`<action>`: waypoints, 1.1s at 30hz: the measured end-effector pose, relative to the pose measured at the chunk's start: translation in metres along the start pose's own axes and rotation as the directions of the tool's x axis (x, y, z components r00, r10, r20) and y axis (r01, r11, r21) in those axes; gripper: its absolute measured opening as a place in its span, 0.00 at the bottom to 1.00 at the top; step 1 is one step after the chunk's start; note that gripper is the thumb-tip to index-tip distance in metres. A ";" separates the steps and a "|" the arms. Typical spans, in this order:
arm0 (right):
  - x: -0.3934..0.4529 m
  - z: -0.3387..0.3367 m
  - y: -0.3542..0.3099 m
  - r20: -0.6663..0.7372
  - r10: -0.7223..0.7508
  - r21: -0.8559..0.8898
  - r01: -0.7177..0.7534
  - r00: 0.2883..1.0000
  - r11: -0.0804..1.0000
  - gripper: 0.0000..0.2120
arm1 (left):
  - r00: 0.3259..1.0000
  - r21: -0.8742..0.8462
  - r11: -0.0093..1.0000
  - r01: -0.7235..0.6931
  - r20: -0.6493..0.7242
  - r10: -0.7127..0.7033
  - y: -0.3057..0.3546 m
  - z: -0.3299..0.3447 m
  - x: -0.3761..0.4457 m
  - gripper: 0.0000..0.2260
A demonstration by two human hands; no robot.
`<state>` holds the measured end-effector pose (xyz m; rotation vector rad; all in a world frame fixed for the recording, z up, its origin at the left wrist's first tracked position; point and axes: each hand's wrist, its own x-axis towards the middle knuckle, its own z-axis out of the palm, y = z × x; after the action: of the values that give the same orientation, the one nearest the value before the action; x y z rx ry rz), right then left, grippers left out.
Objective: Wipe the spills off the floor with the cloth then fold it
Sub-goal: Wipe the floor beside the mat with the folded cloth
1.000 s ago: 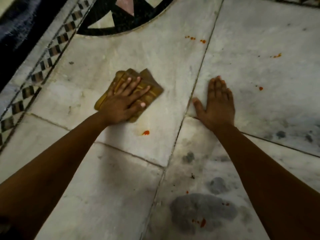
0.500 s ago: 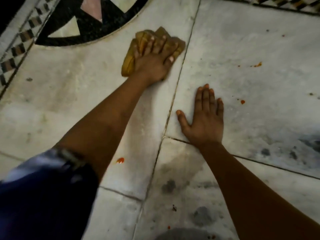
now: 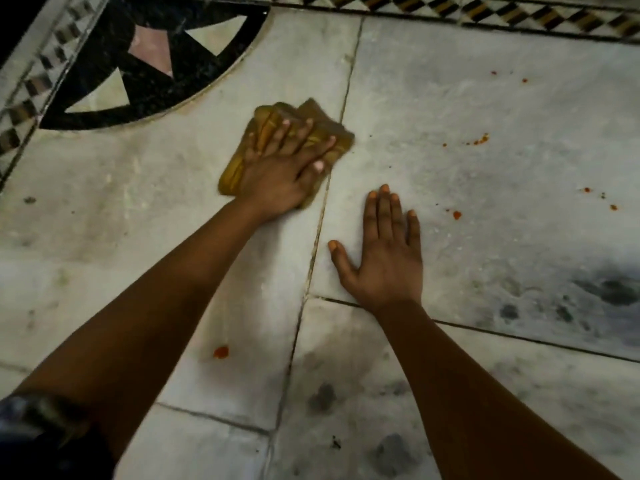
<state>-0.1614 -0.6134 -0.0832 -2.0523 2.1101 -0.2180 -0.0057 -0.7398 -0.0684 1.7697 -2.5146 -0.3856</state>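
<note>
The left hand (image 3: 277, 168) presses flat, fingers spread, on the bunched yellow cloth (image 3: 242, 168) beside a tile seam of the floor (image 3: 450, 133), while the right hand (image 3: 384, 261) lies released, palm down, bracing. To wipe well, I'd keep even pressure and sweep toward the red spills (image 3: 479, 140) at right, then the red drop (image 3: 220, 351) near the forearm.

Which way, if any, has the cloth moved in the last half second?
Yes. The cloth, under the left hand, slid back toward the person, away from the black inlay.
</note>
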 end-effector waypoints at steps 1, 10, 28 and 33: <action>0.000 0.000 0.000 0.000 0.000 0.001 0.000 1.000 1.000 0.40 | 1.000 -0.005 1.000 0.025 -0.001 -0.025 -0.012 -0.002 -0.005 0.22; 0.000 0.002 0.001 0.000 -0.005 -0.006 0.005 1.000 1.000 0.39 | 0.977 0.017 0.977 0.211 -0.015 -0.211 0.027 -0.002 0.060 0.22; 0.000 0.003 0.003 0.000 -0.031 -0.012 0.031 1.000 0.999 0.39 | 0.995 0.059 0.993 -0.098 0.012 0.097 -0.009 0.006 -0.040 0.23; 0.001 0.010 0.008 -0.027 -0.038 -0.011 0.038 0.999 0.999 0.40 | 0.992 0.024 0.992 0.127 0.020 -0.127 -0.075 -0.012 -0.071 0.25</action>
<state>-0.1666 -0.6137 -0.0949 -2.1081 2.0933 -0.2420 0.0904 -0.6993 -0.0659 1.9510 -2.4369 -0.3848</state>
